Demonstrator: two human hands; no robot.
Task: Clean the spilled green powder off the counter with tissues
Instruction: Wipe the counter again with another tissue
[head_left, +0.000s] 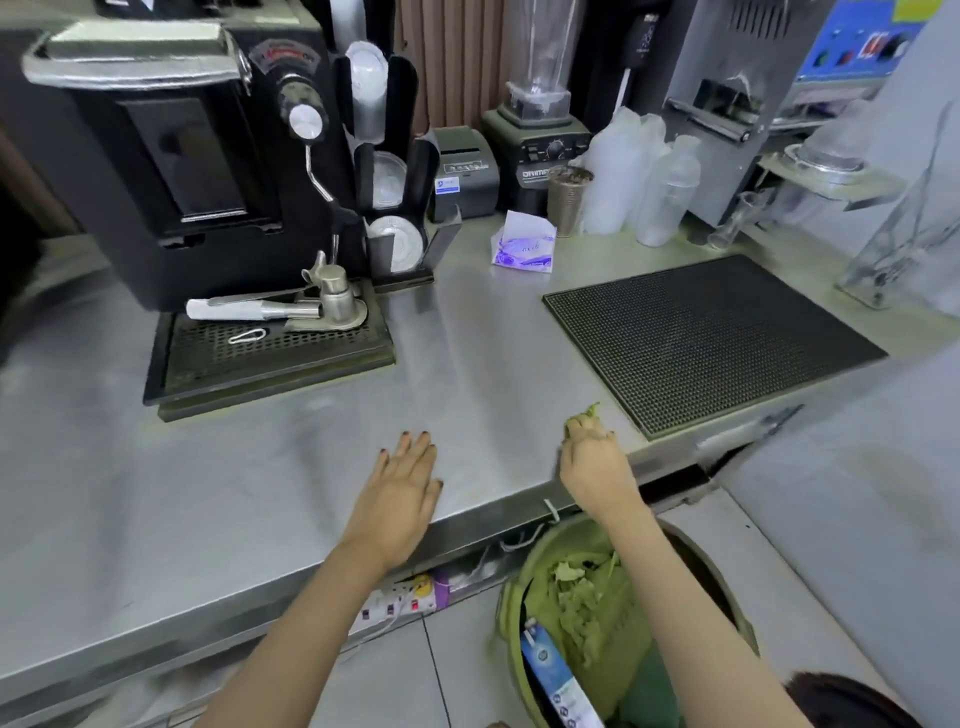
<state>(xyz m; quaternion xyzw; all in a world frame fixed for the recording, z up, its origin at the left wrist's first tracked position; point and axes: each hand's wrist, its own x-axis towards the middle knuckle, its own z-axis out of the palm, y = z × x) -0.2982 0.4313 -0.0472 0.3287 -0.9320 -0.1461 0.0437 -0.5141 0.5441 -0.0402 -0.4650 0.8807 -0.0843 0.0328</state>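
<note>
Green-stained crumpled tissue clenched in right hand, steel desk near edge; left hand flat, released. Shaken powder may miss green bin.

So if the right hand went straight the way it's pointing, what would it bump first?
Probably the tissue pack. The right hand, gripping a green wad, points across bare counter, just left of the mat, toward it, though depth is hard to judge.
</note>
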